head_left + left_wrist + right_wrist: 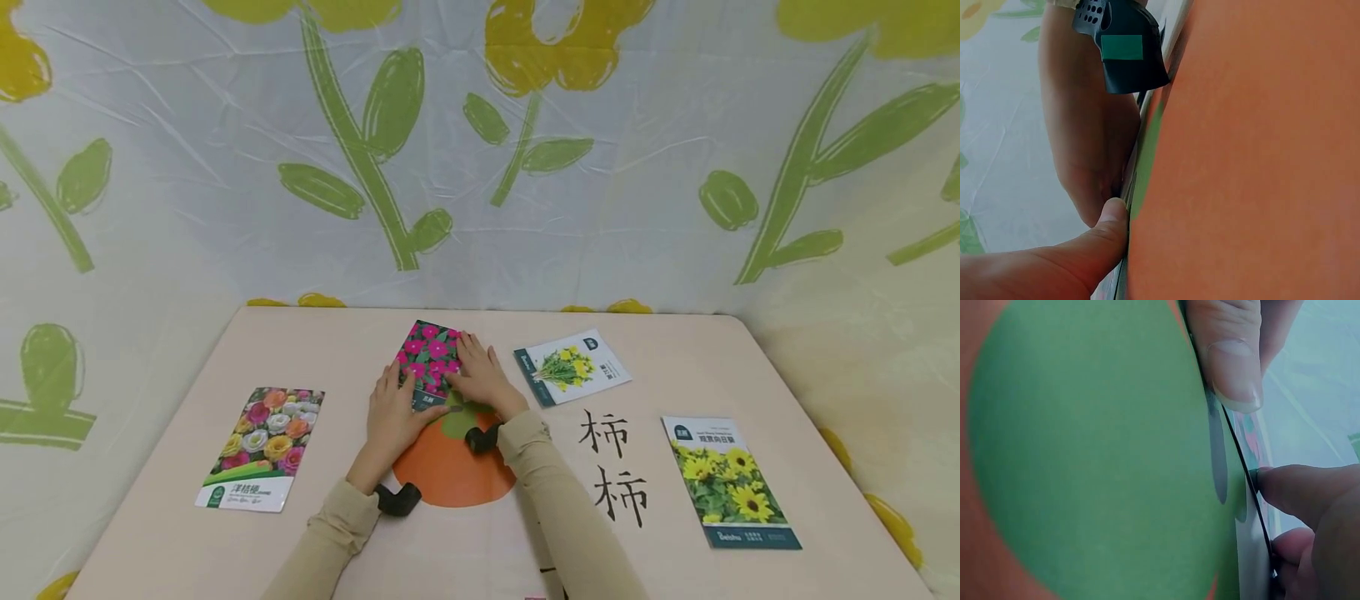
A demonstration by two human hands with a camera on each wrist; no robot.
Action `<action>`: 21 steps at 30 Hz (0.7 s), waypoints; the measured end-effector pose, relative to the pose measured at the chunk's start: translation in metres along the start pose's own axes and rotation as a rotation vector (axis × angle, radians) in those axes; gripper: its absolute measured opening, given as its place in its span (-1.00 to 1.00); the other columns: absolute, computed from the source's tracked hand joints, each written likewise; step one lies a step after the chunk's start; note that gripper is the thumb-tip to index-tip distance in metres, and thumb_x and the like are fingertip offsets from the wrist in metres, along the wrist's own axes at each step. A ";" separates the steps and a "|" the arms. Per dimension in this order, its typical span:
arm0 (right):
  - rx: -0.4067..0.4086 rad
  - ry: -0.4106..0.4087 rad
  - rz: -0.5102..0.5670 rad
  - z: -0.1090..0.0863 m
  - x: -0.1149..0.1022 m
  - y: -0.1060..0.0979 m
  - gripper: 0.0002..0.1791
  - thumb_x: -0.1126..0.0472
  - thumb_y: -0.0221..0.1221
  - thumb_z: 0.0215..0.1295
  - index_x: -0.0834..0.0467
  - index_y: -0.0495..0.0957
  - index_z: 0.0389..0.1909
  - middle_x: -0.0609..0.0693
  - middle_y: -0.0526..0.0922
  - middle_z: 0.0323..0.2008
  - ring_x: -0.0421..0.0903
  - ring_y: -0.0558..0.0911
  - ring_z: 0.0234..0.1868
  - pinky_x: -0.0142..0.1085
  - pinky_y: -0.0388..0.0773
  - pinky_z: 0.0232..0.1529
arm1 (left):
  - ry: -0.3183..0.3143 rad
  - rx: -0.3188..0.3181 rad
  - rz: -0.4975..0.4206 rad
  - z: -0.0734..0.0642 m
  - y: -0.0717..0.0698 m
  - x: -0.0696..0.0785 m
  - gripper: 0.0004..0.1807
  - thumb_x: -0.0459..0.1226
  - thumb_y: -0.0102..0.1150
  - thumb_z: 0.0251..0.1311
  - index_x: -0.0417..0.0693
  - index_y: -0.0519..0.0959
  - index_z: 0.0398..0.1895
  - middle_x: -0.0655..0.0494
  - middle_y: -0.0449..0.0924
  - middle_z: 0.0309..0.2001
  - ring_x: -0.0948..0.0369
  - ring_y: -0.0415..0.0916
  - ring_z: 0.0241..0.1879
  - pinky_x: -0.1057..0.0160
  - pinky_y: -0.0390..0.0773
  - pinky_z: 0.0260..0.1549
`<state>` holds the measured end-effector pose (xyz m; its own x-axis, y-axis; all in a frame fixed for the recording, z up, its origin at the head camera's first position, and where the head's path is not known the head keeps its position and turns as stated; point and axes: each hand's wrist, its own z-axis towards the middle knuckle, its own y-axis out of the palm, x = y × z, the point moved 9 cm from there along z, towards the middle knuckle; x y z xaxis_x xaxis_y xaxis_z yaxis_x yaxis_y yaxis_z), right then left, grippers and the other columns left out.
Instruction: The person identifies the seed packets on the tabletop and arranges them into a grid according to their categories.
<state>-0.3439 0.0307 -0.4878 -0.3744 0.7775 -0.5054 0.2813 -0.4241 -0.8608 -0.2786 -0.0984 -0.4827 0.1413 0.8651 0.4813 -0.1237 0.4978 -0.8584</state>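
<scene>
1. A flat packet printed with magenta flowers on dark green [430, 350] was held in place between the two hands, slightly skewed, its lower end at a green leaf print [457, 423].
2. The left hand [392, 423] was spread, its fingers laid along the packet's left edge and its thumb at the lower end. The right hand [486, 379] was spread too, fingers at the right edge, thumb on the near part; no firm pinch could be made out.
3. The packet was judged best steadied by light, even pressure from both sides; with uneven pushing, the thin sheet could be turned or creased.
4. Below the hands, a round orange fruit print [457, 483] was partly hidden by two black wrist cameras [399, 500].
5. Just right of the right hand, a white packet with yellow flowers [573, 368] was placed, leaving limited room there.
6. Farther right, a sunflower packet with a dark-blue base [733, 483] was laid beyond black brushed characters [606, 433].
7. Well left of the left hand, a packet of multicoloured blooms [262, 450] was set down.
</scene>
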 end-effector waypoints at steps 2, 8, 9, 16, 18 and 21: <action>-0.002 -0.004 -0.001 0.000 0.001 0.000 -0.20 -0.01 0.00 0.51 0.33 -0.08 0.54 0.21 -0.15 0.57 0.11 -0.18 0.57 0.10 -0.32 0.49 | -0.001 0.003 0.012 0.000 0.000 0.002 -0.02 0.18 0.40 0.04 -0.43 0.40 0.31 -0.43 0.10 0.43 -0.32 0.05 0.41 -0.31 0.21 0.28; -0.020 -0.019 -0.006 0.007 0.012 0.004 -0.19 -0.04 -0.01 0.52 0.29 -0.11 0.55 0.17 -0.19 0.57 0.09 -0.21 0.57 0.09 -0.34 0.49 | -0.005 0.007 0.030 0.003 0.004 0.006 0.00 0.22 0.35 0.05 -0.44 0.41 0.29 -0.46 0.13 0.41 -0.32 0.05 0.41 -0.29 0.21 0.28; -0.023 -0.020 -0.007 0.008 0.013 0.004 -0.18 -0.04 -0.01 0.52 0.29 -0.12 0.55 0.17 -0.19 0.57 0.08 -0.22 0.57 0.09 -0.34 0.49 | -0.009 0.004 0.030 0.003 0.005 0.006 0.00 0.22 0.35 0.06 -0.44 0.40 0.29 -0.46 0.13 0.41 -0.32 0.04 0.42 -0.29 0.20 0.29; -0.030 -0.015 0.000 0.010 0.019 0.004 -0.19 -0.04 0.00 0.52 0.27 -0.11 0.55 0.15 -0.19 0.58 0.07 -0.26 0.57 0.10 -0.36 0.49 | -0.024 0.009 0.070 0.003 0.007 0.012 0.00 0.24 0.33 0.06 -0.42 0.41 0.30 -0.44 0.15 0.40 -0.30 0.07 0.41 -0.27 0.23 0.28; -0.031 -0.011 -0.012 0.010 0.020 0.004 -0.19 -0.05 -0.01 0.53 0.27 -0.11 0.55 0.16 -0.19 0.58 0.08 -0.25 0.57 0.09 -0.36 0.49 | -0.032 0.005 0.089 0.003 0.008 0.015 0.01 0.26 0.32 0.07 -0.42 0.40 0.31 -0.44 0.14 0.41 -0.29 0.07 0.40 -0.27 0.24 0.27; -0.019 -0.013 -0.012 0.010 0.020 0.000 -0.20 -0.02 0.00 0.53 0.30 -0.09 0.54 0.19 -0.17 0.57 0.12 -0.24 0.57 0.10 -0.35 0.49 | -0.045 -0.005 0.104 0.004 0.012 0.018 0.03 0.27 0.30 0.08 -0.42 0.37 0.32 -0.44 0.11 0.42 -0.29 0.06 0.40 -0.27 0.24 0.27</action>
<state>-0.3602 0.0415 -0.4982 -0.3894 0.7760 -0.4961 0.2937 -0.4059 -0.8654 -0.2819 -0.0766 -0.4832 0.0836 0.9142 0.3965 -0.1304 0.4045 -0.9052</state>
